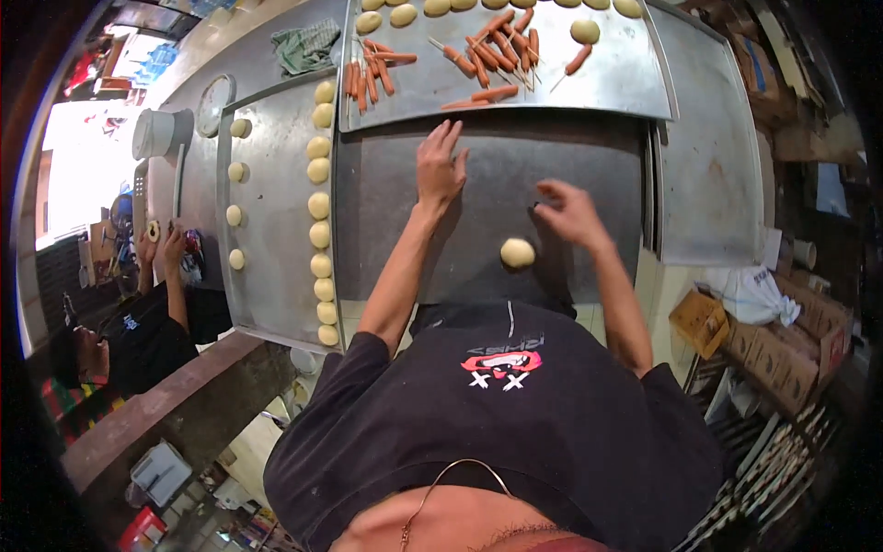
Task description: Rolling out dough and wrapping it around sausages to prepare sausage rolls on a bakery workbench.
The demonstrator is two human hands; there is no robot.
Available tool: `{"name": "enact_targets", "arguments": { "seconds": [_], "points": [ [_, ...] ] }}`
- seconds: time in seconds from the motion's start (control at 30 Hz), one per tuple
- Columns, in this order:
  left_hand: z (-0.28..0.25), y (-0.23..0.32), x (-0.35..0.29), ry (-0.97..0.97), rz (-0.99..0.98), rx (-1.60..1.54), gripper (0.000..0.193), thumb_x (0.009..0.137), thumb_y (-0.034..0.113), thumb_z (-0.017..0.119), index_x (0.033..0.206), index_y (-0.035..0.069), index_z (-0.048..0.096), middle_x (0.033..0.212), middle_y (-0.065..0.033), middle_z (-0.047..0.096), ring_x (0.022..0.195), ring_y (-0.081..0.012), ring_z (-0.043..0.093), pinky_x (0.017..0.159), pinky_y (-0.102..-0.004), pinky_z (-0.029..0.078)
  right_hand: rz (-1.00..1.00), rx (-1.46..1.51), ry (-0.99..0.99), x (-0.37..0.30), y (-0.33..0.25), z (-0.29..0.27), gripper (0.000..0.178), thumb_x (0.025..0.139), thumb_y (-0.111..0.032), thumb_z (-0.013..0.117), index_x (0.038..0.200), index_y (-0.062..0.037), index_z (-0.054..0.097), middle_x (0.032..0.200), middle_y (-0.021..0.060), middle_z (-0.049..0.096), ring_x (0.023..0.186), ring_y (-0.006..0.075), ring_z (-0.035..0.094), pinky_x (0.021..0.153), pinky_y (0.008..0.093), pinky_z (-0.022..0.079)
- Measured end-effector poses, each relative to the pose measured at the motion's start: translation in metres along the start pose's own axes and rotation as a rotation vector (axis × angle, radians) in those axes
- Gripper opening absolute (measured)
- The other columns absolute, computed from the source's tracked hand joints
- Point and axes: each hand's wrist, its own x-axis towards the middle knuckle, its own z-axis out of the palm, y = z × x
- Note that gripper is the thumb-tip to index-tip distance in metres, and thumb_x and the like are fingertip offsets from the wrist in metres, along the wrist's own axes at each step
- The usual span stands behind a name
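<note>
Nearest, on the dark work surface (515,175) just in front of the person's black shirt, lies a single pale dough ball (517,252); it rests alone, with nothing gripping it. The right hand (570,213) hovers just beyond and to the right of the ball, close but apart from it; its fingers are loosely curled with the tips drawn toward the thumb, pinching nothing that can be seen. The left hand (440,167) lies farther out and to the left, palm down on the dark surface; its fingers are stretched flat and slightly spread, holding nothing.

To the left, a long metal tray (276,276) carries a column of dough balls (319,204) along its right edge and a few more scattered toward its left; beyond the hands, a second metal tray (607,83) holds sausages on skewers (497,51) in loose heaps, with more dough pieces (403,15) along its far edge. A green cloth (306,44) sits crumpled at the far left of the table; another person in a dark shirt (147,340) stands at far left, both hands raised near a counter.
</note>
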Motion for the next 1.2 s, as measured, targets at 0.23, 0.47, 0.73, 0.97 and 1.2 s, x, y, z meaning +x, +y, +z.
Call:
{"name": "enact_targets", "arguments": {
  "seconds": [0.23,0.47,0.73,0.97,1.2],
  "points": [
    [-0.045,-0.021,-0.176,-0.090,-0.139,0.106,0.044,0.093,0.017,0.061,0.135,0.006,0.056,0.147,-0.0165,0.047,0.137,-0.0353,0.041,0.113,-0.0469,0.032,-0.093,-0.403,0.173,-0.082,-0.007,0.116,0.049,0.070,-0.006,0.077,0.117,-0.0090,0.062,0.116,0.0098,0.059,0.113,0.0350,0.053,0.097,0.0452,0.046],
    [-0.061,-0.017,-0.203,-0.082,-0.163,0.065,0.042,0.094,0.018,0.058,0.134,0.007,0.056,0.149,-0.0126,0.045,0.140,-0.0333,0.039,0.116,-0.0477,0.030,-0.336,-0.494,0.238,-0.146,0.001,0.142,0.044,0.078,-0.005,0.071,0.120,-0.0062,0.060,0.125,0.0115,0.057,0.121,0.0334,0.050,0.099,0.0453,0.043],
    [-0.062,-0.019,-0.201,-0.089,-0.160,0.066,0.041,0.093,0.016,0.058,0.133,0.007,0.057,0.148,-0.0125,0.047,0.139,-0.0333,0.040,0.115,-0.0477,0.031,-0.172,-0.887,0.505,0.063,-0.030,0.143,0.092,0.091,-0.066,0.045,0.156,-0.0049,0.019,0.163,0.0110,0.016,0.151,0.0310,0.012,0.117,0.0618,0.002],
    [-0.065,-0.021,-0.204,-0.042,-0.210,0.037,0.034,0.092,0.014,0.059,0.125,0.005,0.063,0.142,-0.0133,0.053,0.136,-0.0331,0.044,0.114,-0.0481,0.033,-0.239,-0.844,0.334,-0.024,-0.024,0.187,0.089,0.095,-0.061,0.041,0.150,0.0073,0.024,0.158,0.0229,0.025,0.149,0.0336,0.022,0.120,0.0518,0.013],
    [-0.056,-0.014,-0.186,-0.021,-0.353,-0.304,0.035,0.095,0.015,0.057,0.127,0.001,0.061,0.142,-0.0168,0.053,0.134,-0.0340,0.046,0.113,-0.0438,0.034,-0.100,-0.793,0.141,-0.090,-0.023,0.212,0.095,0.089,-0.058,0.054,0.153,0.0036,0.020,0.159,0.0214,0.024,0.149,0.0332,0.019,0.121,0.0521,0.007]
  ]
}}
